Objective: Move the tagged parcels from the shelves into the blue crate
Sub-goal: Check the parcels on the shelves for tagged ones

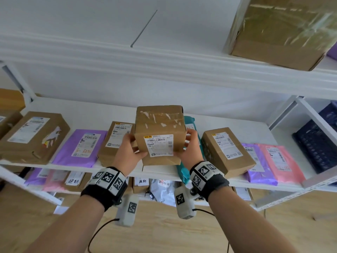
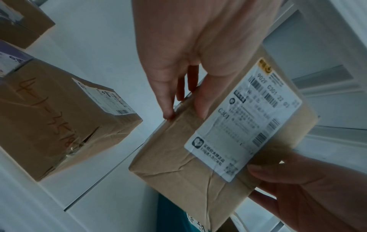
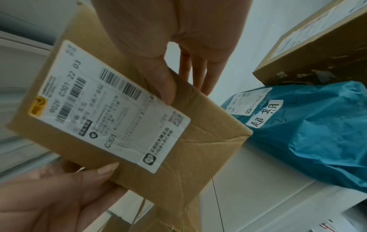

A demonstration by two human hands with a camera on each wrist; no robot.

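- Cardboard box (image 1: 160, 134) is held in the air above the near edge of the middle shelf (image 1: 246, 123), clear of the shelf surface. Its white shipping label (image 1: 159, 145) faces the person; the printed code reads "C301".
- Left hand (image 1: 127, 152) grips the box's left side. In the left wrist view the thumb lies on the label face and the fingers (image 2: 168, 100) curl over the box edge, clamped on the box.
- Right hand (image 1: 189, 148) grips the box's right side. The thumb presses the label face near its corner and the fingers (image 3: 206, 75) wrap behind the box, clamped on it.
- Both wrists carry black bands with white marker blocks (image 1: 109, 178).
- Teal mailer bag (image 3: 309, 130) lies on the shelf just right of and behind the held box; it carries a printed label and a white handwritten tag.
- Brown box (image 1: 228, 150) lies on the shelf to the right of the teal bag, label up.
- Another labelled brown box (image 1: 116, 139) stands on the shelf directly left of the held box, partly hidden by the left hand.
- Purple mailer (image 1: 80, 147) lies flat further left, with a large brown box (image 1: 34, 136) beyond it.
- Pink mailer (image 1: 280, 161) overlaps a purple one at the shelf's right end.
- Dark blue crate (image 1: 317, 143) stands at the far right, past the shelf upright.
- Lower shelf holds further parcels, several with handwritten tags (image 1: 73, 181); detail is unclear.
- Large taped carton (image 1: 280, 31) sits on the top shelf, upper right.
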